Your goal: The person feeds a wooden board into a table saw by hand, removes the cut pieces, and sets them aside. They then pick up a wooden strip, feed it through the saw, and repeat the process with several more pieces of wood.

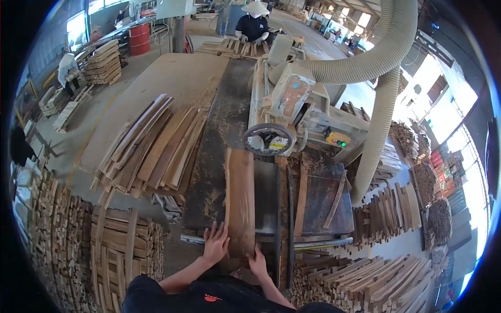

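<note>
A wide wooden board [240, 201] lies lengthwise on the dark machine table [209, 182], its far end near the black handwheel [269, 139]. My left hand [215, 243] rests against the board's left edge close to the near end, fingers stretched out and apart. At the near right corner, my right hand [257, 262] grips the board, though the fingers underneath are hidden. Just right of the board runs a dark upright fence [290, 224]. Beyond it, two narrow wood strips, one the left strip [301, 201], lie on the table's right part.
The woodworking machine [292, 94] with thick hoses [383, 115] stands ahead right. Loose boards [156, 148] are piled left of the table. Stacked wood [125, 250] flanks me on the left, more strips [370, 284] on the right. A co-worker [252, 27] handles strips beyond.
</note>
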Demonstrator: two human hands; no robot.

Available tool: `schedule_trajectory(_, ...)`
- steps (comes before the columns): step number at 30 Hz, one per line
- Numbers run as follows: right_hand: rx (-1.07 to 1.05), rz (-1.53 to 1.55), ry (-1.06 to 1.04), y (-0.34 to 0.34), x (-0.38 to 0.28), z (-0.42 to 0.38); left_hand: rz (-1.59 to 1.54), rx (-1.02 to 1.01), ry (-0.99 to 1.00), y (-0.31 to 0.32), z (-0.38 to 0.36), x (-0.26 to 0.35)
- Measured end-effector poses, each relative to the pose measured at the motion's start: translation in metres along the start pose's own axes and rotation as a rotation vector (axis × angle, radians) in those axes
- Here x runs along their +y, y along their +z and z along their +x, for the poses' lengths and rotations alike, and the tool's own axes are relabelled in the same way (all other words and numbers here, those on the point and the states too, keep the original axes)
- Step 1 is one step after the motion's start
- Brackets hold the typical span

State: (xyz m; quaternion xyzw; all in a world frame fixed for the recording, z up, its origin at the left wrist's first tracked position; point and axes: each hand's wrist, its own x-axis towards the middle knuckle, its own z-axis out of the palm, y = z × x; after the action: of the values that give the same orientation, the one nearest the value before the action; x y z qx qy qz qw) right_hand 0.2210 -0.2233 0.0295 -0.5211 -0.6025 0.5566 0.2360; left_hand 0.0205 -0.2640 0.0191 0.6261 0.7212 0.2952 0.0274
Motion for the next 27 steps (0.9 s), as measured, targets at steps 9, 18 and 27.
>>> schedule_trajectory(9,-0.048,0.067,-0.234,0.032,-0.134,0.087,0.105,0.129,-0.268,-0.015,0.144,-0.073)
schedule_trajectory(18,0.871,-0.92,-0.345,-0.081,-0.048,0.076,0.219,-0.171,-0.32,-0.036,0.182,-0.063)
schedule_trajectory(27,0.795,-0.753,-0.077,-0.083,-0.036,0.075,0.225,-0.163,-0.228,-0.022,0.18,-0.074)
